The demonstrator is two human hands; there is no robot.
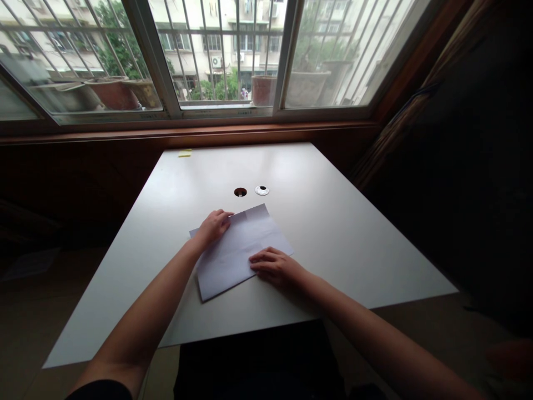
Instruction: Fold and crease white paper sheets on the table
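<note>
Paper (233, 253) lies on white table (353, 250), seemingly in smoothing step; left hand's (214, 224) fingers bend at far edge, grip I cannot tell; right hand's (281, 268) rest close together; next needs even pressure, I think

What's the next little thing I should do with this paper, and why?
Perhaps press the right hand along the paper's near edge: it already rests there, and the left hand is at the far edge to steady it.
</note>
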